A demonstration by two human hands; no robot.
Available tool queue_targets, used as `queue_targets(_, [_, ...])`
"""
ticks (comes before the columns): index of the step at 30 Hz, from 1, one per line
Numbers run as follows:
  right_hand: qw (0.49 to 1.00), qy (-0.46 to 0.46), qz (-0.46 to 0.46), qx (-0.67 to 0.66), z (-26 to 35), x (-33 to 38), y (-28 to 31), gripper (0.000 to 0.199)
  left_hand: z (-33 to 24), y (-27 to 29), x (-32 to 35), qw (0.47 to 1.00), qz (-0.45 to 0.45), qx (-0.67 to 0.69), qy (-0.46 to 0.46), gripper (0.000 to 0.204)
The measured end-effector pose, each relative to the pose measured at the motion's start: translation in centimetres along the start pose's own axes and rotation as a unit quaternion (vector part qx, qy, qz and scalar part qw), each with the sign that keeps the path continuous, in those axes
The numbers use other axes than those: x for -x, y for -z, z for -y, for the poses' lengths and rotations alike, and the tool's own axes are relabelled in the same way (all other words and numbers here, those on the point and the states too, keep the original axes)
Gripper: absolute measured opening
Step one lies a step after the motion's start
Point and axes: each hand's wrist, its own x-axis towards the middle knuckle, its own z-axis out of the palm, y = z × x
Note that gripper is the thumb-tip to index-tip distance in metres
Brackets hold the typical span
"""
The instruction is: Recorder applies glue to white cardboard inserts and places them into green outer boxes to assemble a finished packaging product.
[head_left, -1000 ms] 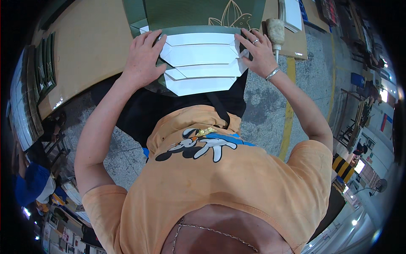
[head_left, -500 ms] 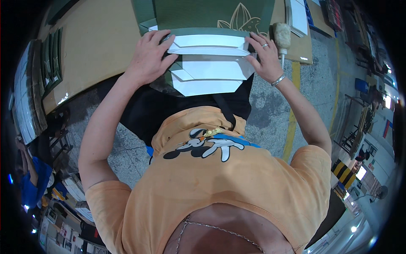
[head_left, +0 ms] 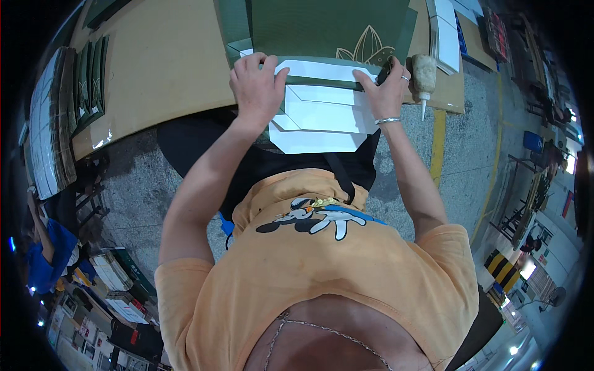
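A flat white card blank with folded flaps (head_left: 322, 117) hangs over the near edge of the workbench, its top flap folded onto a dark green card sheet with a pale leaf print (head_left: 328, 31). My left hand (head_left: 257, 86) presses flat on the left end of the white fold. My right hand (head_left: 387, 89), with a ring and a wrist bangle, presses on the right end. The white lower flaps overhang my lap.
The tan workbench (head_left: 161, 68) spreads to the left. A glue bottle (head_left: 424, 74) lies right of my right hand. Stacks of green sheets (head_left: 68, 105) sit far left, white stacks (head_left: 447, 31) top right. A person in blue (head_left: 46, 253) sits lower left.
The white blank has slid up onto the green sheet and its top flap is folded over. Both hands moved up the picture with it and now press on the fold.
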Motion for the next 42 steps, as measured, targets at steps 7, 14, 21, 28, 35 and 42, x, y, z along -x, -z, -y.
queue_targets(7, [0.996,-0.004,0.046,0.079,1.0,-0.4,0.0,0.112,-2.4,0.4,-0.4,0.999,0.029,-0.023,0.02,0.033])
queue_targets(14, [0.989,-0.05,0.062,0.128,1.8,-0.9,-0.3,0.113,-2.6,-2.3,-0.6,0.997,0.076,-0.028,-0.015,0.063])
queue_targets(21, [0.994,-0.085,0.052,0.049,1.0,-2.0,0.0,0.106,-2.7,-3.6,-0.3,0.982,0.136,-0.129,0.016,0.07])
queue_targets(28, [0.983,-0.171,0.064,0.026,3.6,-4.0,1.8,0.079,-2.3,-2.9,-0.5,0.994,0.093,-0.032,0.053,0.079])
queue_targets(35, [0.978,-0.031,0.092,-0.186,7.5,-5.2,4.4,0.064,-0.3,0.9,0.3,0.983,0.029,0.159,0.085,0.076])
queue_targets(42, [0.986,0.094,0.059,-0.128,17.4,-7.6,-1.1,0.063,15.4,8.8,-2.3,0.951,-0.088,-0.124,0.268,0.083])
